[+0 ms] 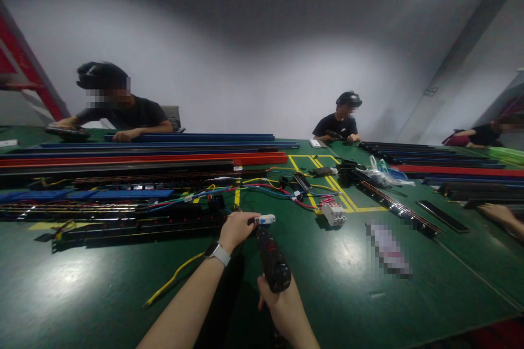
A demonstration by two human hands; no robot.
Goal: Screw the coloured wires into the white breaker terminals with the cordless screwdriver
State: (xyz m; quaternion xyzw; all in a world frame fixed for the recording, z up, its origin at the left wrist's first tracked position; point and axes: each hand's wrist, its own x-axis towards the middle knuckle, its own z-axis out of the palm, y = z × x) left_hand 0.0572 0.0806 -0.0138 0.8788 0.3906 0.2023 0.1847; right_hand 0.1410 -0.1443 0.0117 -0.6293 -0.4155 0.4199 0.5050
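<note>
My left hand (236, 229), with a white watch on the wrist, is closed on a small white and blue part (265, 220) at the end of a long black rail (135, 227). My right hand (282, 305) is wrapped round the grip of a black and red power screwdriver (271, 259). The tool's tip points up at the white part. A yellow wire (174, 278) lies on the green table (102, 289) under my left forearm.
Long blue, red and black rails (143, 159) lie across the left and right of the table. A white breaker (333, 212), loose coloured wires (282, 188) and plastic bags (382, 174) sit in the middle. Three other people sit at the far side; another person's hand (501, 215) rests at right.
</note>
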